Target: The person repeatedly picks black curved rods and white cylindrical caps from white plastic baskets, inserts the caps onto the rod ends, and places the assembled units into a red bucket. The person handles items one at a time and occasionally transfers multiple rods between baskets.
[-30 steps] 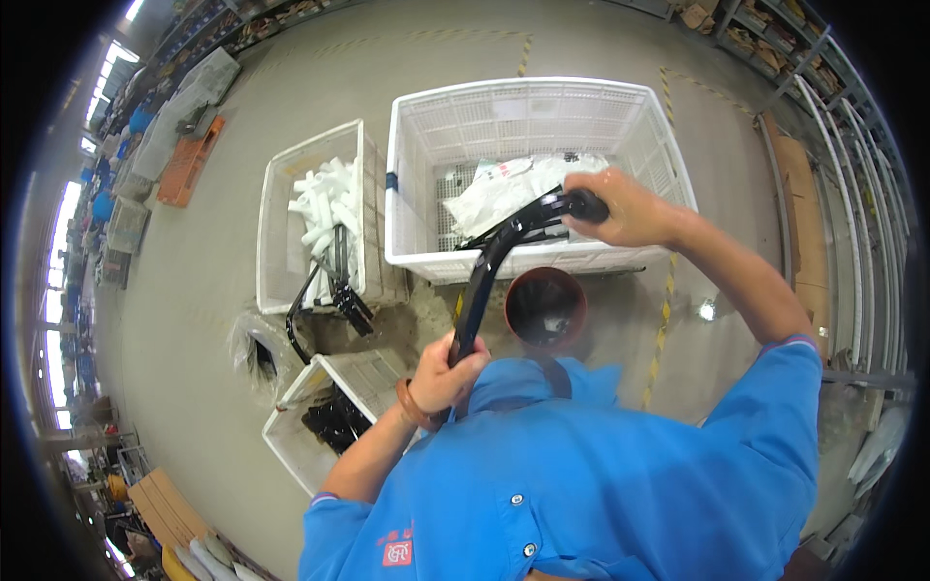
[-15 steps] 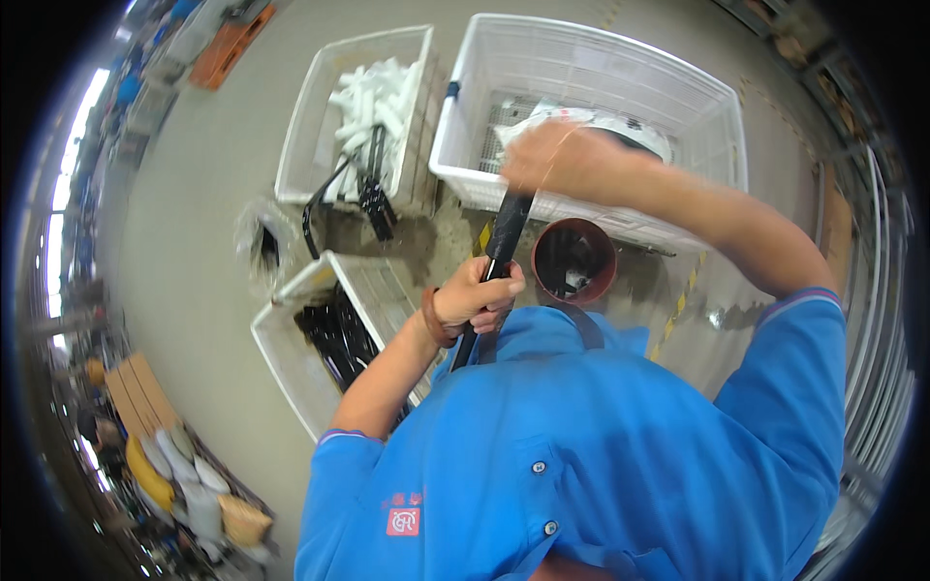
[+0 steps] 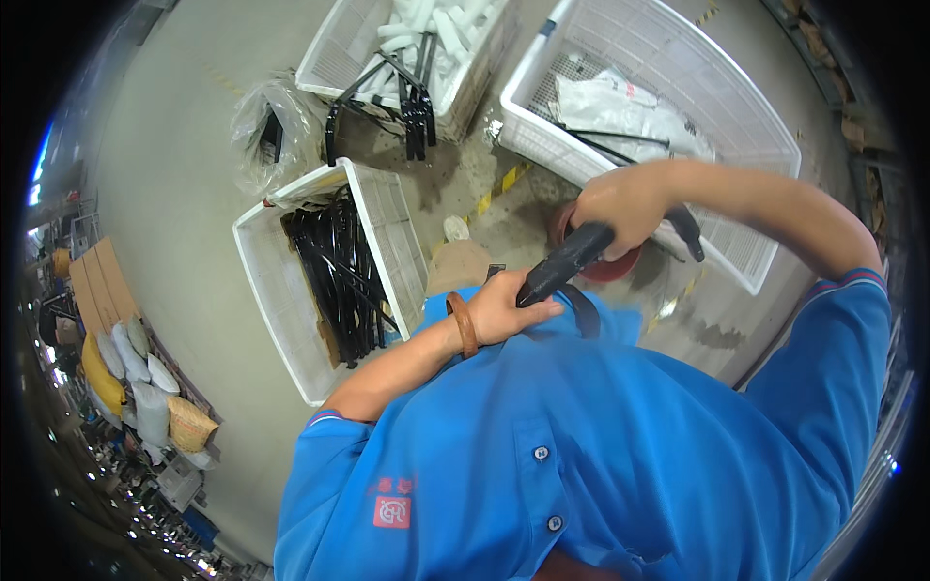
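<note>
In front of my blue shirt I hold a black tube with a thick dark grip sleeve [image 3: 567,263]. My left hand [image 3: 506,312], below a brown bracelet, is closed round the sleeve's near end. Farther along, my right hand [image 3: 625,208] is wrapped round the black piece, its edges slightly blurred. Beyond the right hand a curved black end [image 3: 686,232] sticks out; whether it is one piece with the sleeve is hidden by the hand. Right behind that hand stands a reddish-brown bucket [image 3: 612,269], mostly covered.
A white crate [image 3: 254,276] at left holds many black tubes. Behind it, another white crate [image 3: 329,44] holds white rolls with black bent tubes over its edge. A large white basket [image 3: 765,184] at right contains white sacking and black rods. A clear plastic bag [image 3: 254,160] stands on the floor.
The black tube has tilted from nearly upright to slanting right. My right hand has come down and nearer, and the left has shifted slightly right. The view has turned, moving the crates.
</note>
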Available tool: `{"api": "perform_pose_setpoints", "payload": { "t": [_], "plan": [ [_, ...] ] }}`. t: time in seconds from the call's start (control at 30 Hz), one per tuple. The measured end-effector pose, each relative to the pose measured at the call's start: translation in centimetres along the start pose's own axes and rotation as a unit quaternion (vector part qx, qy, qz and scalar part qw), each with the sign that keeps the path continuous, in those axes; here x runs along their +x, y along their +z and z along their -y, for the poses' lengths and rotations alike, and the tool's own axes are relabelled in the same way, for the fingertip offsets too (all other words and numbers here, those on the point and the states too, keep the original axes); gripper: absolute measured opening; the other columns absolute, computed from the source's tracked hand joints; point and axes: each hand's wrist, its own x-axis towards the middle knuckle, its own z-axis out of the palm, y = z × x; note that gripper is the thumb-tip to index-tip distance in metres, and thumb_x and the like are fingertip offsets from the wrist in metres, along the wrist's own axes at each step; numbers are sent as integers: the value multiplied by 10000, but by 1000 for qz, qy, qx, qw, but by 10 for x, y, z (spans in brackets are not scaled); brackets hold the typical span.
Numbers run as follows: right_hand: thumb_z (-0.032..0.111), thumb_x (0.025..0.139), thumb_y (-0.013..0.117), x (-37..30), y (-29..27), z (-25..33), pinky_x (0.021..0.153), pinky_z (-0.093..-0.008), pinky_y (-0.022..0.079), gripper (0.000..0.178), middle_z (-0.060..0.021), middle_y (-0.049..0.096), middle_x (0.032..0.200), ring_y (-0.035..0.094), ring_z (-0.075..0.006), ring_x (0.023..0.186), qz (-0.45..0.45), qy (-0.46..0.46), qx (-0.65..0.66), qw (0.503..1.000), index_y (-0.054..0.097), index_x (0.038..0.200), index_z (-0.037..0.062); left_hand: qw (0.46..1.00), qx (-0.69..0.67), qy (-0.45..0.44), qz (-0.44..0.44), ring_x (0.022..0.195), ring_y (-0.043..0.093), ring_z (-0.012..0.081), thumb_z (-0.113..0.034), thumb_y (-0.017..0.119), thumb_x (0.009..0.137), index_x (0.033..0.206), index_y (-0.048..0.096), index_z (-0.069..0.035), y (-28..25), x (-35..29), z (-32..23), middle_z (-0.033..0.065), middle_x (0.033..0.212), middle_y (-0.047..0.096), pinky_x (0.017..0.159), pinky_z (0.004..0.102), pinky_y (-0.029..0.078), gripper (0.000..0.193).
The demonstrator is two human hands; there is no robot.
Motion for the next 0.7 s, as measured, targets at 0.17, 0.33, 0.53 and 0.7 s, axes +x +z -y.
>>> {"api": "perform_pose_setpoints", "payload": {
  "t": [0.17, 0.33, 0.53, 0.7],
  "plan": [
    [142, 771, 639, 85, -66, 31, 659, -404, 538, 163, -127, 624, 856, 681, -280, 803, -280, -83, -339, 894, 561, 889, 61, 976, -206, -69, 18, 426, 433, 36, -255, 733, 892, 864, 584, -65, -111, -16, 7, -30, 583, 496, 376, 231, 318, 243],
    [290, 756, 720, 155, -146, 47, 683, -408, 541, 250, -118, 677, 751, 690, -311, 797, -136, -37, -340, 930, 662, 809, 53, 975, -209, -73, -8, 367, 393, 56, -229, 715, 908, 913, 572, -60, -183, -11, 5, -30, 537, 474, 350, 230, 281, 221],
    [367, 707, 780, 224, -230, 24, 752, -431, 524, 345, -114, 713, 849, 679, -331, 853, -84, -49, -317, 944, 704, 869, 71, 964, -243, -73, -79, 382, 412, 58, -276, 717, 896, 883, 570, -80, -261, 4, 19, -34, 544, 455, 348, 234, 303, 245],
    [461, 704, 798, 262, -286, -50, 872, -421, 496, 588, -134, 698, 1023, 650, -310, 995, -356, -281, -102, 885, 682, 1130, 73, 942, -208, -113, -237, 359, 389, 55, -301, 709, 916, 802, 550, -106, -297, -1, 70, -57, 501, 445, 343, 233, 287, 275]
  ]
}}
